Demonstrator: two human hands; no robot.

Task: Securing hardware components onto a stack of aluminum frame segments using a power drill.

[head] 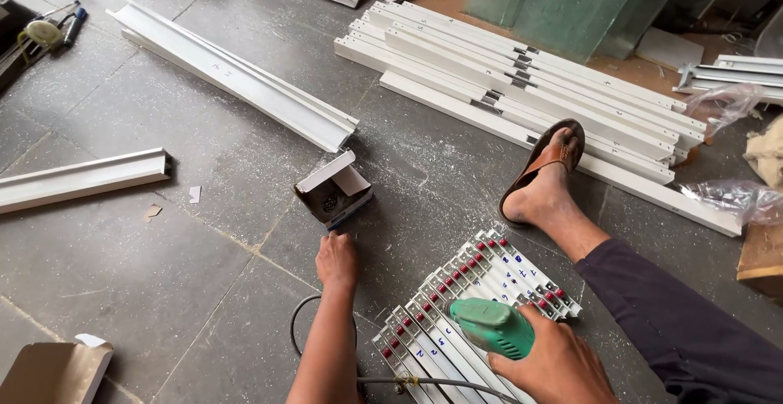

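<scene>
Down on the grey stone floor (163, 273), dusted white with fine shavings, the left hand (337, 260) is stretched out flat-knuckled toward a small open cardboard box (334, 192) with a white flap, and the fingertips sit right at the box's near edge, fingers bunched close together; whether they pinch anything there, I cannot tell from this angle. The box lies in the middle of the floor, just ahead of that hand, with small dark bits inside it. Over on the other side, the right hand (559, 363) is wrapped firmly round the green plastic body of a power drill (492, 327), fingers clamped on the grip, the tool lying low over a row of short white metal profile pieces (469, 298) packed side by side, their ends tipped with little red and dark marks. A grey cable (314, 322) loops across the floor between the two forearms. Just beyond the row, a foot in a brown leather sandal (548, 167) rests its toe on a stack of long white metal channels (522, 86), the dark trouser leg running back to the right edge. Farther left, a long white channel section (232, 74) lies at a slant, and another shorter one (81, 180) sits near the left edge. A tan cardboard box (49, 371) shows at the bottom left corner.
</scene>
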